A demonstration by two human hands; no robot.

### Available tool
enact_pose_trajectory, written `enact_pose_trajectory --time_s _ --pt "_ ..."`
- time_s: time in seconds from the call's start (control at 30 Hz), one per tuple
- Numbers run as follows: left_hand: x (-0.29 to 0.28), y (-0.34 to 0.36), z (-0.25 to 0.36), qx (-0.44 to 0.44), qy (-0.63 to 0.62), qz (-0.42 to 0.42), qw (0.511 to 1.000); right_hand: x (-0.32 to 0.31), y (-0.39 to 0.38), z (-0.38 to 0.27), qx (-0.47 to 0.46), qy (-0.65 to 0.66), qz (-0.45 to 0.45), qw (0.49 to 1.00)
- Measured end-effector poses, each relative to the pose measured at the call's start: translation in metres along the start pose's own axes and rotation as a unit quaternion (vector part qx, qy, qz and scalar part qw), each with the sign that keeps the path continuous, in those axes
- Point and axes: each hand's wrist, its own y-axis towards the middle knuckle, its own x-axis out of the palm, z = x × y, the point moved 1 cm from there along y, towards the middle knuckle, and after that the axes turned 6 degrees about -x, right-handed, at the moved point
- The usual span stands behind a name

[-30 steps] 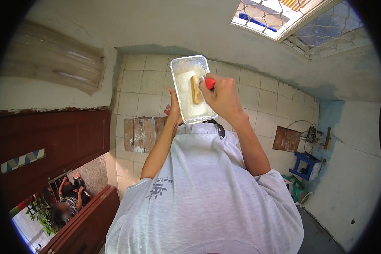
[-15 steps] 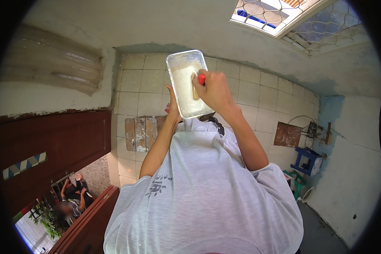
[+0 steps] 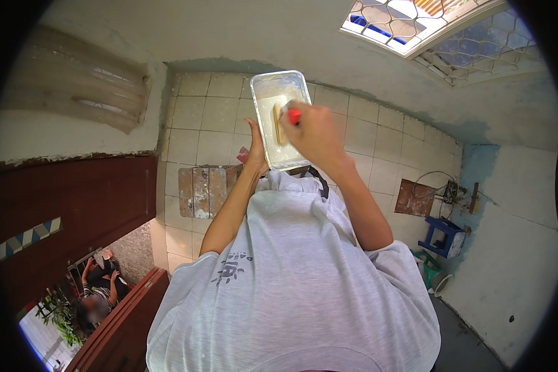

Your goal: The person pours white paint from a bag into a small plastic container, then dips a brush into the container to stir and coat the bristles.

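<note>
A white rectangular paint tray [image 3: 268, 141] with cream-coloured paint in it is held out in front of my chest. My left hand [image 3: 255, 152] supports its left side near the close end, thumb stretched up along the edge and the other fingers mostly hidden beneath. Over the tray, my right hand [image 3: 319, 136] grips a wide paintbrush [image 3: 279, 124] by its red handle. The pale bristle head lies lengthwise in the paint, near the middle of the tray. Slight motion blur covers the right fingers.
Beyond the tray stands a plastered wall with a grilled window [image 3: 409, 25]. A paint-stained wooden stool [image 3: 201, 192] is at left on the tiled floor, a blue stool [image 3: 443, 237] at right. Past a brown door [image 3: 74, 217], another person [image 3: 102, 291] sits at lower left.
My right hand has moved the brush slightly left across the paint, toward the tray's middle. My left hand keeps its hold, and the tray sits slightly farther right in view.
</note>
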Motion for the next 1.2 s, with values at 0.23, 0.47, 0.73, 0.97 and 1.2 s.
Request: enact_pose_trajectory --time_s 0.23,0.47,0.73,0.97,1.2 --pt "-0.004 -0.005 0.001 0.010 0.014 0.026 1.000 0.006 0.005 0.001 0.004 0.025 -0.027 0.999" --pt "-0.005 -0.002 -0.001 0.010 0.019 0.021 1.000 0.011 -0.001 -0.001 0.029 -0.003 -0.144 0.989" --pt "-0.014 0.004 0.003 0.010 -0.003 -0.008 1.000 0.027 -0.003 0.009 -0.037 -0.017 -0.019 0.999" --pt "-0.028 0.001 0.002 0.001 -0.025 -0.011 1.000 -0.012 0.005 -0.007 0.055 0.009 -0.052 0.997" --pt "-0.016 0.001 0.004 -0.023 0.010 0.007 1.000 0.027 -0.020 0.009 0.011 -0.001 -0.061 0.998"
